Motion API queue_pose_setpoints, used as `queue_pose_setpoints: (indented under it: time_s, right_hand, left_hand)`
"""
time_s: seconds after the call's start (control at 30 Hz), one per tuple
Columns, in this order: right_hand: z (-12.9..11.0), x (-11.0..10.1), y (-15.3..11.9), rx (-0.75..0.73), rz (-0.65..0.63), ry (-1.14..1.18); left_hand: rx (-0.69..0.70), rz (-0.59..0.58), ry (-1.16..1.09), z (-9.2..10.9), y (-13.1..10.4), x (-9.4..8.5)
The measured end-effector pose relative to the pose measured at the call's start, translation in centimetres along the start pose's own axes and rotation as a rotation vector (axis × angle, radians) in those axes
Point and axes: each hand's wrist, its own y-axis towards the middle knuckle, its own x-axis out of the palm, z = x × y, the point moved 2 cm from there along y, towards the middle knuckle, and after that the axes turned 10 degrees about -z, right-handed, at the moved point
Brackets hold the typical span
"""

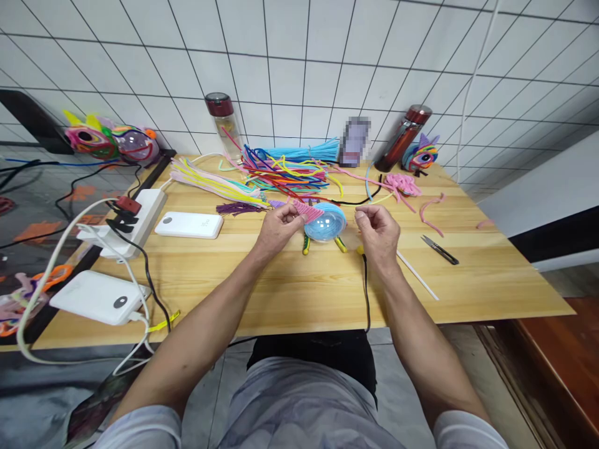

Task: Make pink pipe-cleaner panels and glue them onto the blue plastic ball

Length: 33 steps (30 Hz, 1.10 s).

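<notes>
My left hand pinches a pink ribbed triangular piece against the left side of a clear ball with blue pipe cleaner wound round it. To the right of the ball, my right hand is closed, thumb and fingertips together; a thin yellow strand runs close by its fingertips, and what it grips is too small to name. Green and yellow plier handles stick out from beneath the ball.
Bundled pipe cleaners lie behind the ball. Snips and a white stick lie at right. White power banks, a power strip and cables occupy the left. Two bottles stand by the wall.
</notes>
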Motion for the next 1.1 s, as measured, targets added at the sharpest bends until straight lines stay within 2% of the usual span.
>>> queue_pose_setpoints:
  time_s: [0.17, 0.33, 0.47, 0.77, 1.0, 1.1]
  right_hand:
    - [-0.7, -0.1, 0.0, -0.097, -0.013, -0.087]
    - [-4.0, 0.2, 0.0, -0.419, -0.072, -0.287]
    - [-6.0, 1.0, -0.3, -0.625, -0.176, -0.390]
    - [-5.4, 2.1, -0.9, -0.653, -0.215, -0.430]
    - [-5.6, 2.1, -1.3, -0.732, -0.146, -0.396]
    - [-5.6, 2.2, -1.5, -0.711, -0.152, -0.418]
  left_hand:
    - [-0.051, 0.018, -0.142, 0.5, -0.1, -0.1]
    - [-0.144, -0.030, -0.393, 1.7, -0.3, 0.0]
    - [-0.174, -0.066, -0.473, 2.7, -0.6, 0.4]
    - [-0.161, -0.141, -0.396, 3.3, -1.3, 1.2]
    - [-0.098, -0.179, -0.255, 4.0, -1.6, 1.4]
    - [-0.069, -0.222, -0.185, 4.8, -1.8, 1.8]
